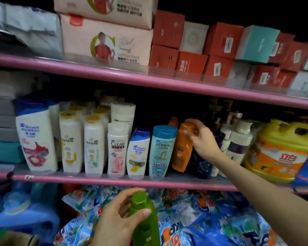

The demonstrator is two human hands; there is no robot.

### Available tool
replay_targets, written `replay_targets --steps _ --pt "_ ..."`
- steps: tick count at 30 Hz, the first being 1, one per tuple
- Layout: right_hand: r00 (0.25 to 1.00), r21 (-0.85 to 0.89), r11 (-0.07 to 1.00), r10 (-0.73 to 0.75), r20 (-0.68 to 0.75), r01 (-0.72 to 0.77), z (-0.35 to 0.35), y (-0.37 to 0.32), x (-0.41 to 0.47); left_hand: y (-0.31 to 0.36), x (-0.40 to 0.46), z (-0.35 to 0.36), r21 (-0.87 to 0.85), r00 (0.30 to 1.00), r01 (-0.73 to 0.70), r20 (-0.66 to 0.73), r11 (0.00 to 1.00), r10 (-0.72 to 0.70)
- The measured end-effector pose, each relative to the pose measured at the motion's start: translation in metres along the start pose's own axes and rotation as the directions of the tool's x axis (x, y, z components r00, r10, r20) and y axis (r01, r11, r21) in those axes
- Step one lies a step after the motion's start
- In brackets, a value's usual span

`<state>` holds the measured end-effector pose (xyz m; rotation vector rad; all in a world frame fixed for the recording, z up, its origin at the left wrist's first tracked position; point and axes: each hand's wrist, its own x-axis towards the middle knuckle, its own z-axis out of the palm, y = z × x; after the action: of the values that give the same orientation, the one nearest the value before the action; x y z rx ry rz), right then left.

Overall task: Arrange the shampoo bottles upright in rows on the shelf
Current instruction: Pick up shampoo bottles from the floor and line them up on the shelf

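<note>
On the middle pink shelf stands a front row of shampoo bottles: a big white Head & Shoulders bottle, two white Pantene bottles, a Clear bottle, a small Head & Shoulders bottle and a teal L'Oreal bottle. My right hand grips the top of an orange bottle, which tilts beside the L'Oreal one. Below the shelf edge, my left hand holds a green bottle upright by its neck.
Dark and white pump bottles and a yellow-orange detergent jug fill the shelf's right end. Tissue packs and red boxes sit on the shelf above. Blue detergent bags lie on the level below.
</note>
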<state>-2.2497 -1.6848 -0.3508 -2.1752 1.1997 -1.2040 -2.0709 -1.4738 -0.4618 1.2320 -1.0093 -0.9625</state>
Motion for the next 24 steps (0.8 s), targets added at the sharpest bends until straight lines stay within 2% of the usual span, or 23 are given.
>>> replay_targets --steps 2,5,7,11,13,18,22,24 --pt "0.999 0.094 0.995 0.020 0.029 -0.023 0.012 0.010 0.002 0.001 0.007 -0.006 -0.014 1.000 0.006 -0.020 1.000 -0.006" --pt "0.995 0.309 0.947 0.101 -0.019 -0.090 0.026 0.019 -0.001 0.002 0.015 -0.007 -0.038 0.999 0.003 -0.054 0.999 -0.005" --pt "0.984 0.374 0.911 0.175 0.029 -0.173 0.036 0.025 -0.007 0.001 0.020 -0.005 -0.040 0.998 0.008 -0.067 0.999 -0.011" --pt "0.946 0.133 0.938 0.324 -0.010 -0.320 0.063 0.043 -0.030 -0.002 0.026 -0.002 -0.024 0.994 -0.010 -0.111 1.000 0.007" --pt "0.929 0.107 0.925 0.368 -0.020 -0.364 0.069 0.049 -0.033 -0.003 0.027 -0.003 0.019 0.990 -0.049 -0.131 0.999 0.051" --pt "0.923 0.087 0.921 0.372 0.097 -0.380 0.066 0.051 -0.025 0.001 0.029 -0.013 0.105 0.978 -0.117 -0.163 0.988 0.133" --pt "0.899 -0.112 0.893 0.438 -0.008 -0.436 0.081 0.047 -0.030 0.001 0.028 -0.018 0.129 0.972 -0.124 -0.183 0.984 0.147" --pt "0.891 -0.156 0.877 0.448 -0.070 -0.454 0.087 0.046 -0.031 0.000 0.028 -0.019 0.138 0.971 -0.125 -0.186 0.983 0.150"
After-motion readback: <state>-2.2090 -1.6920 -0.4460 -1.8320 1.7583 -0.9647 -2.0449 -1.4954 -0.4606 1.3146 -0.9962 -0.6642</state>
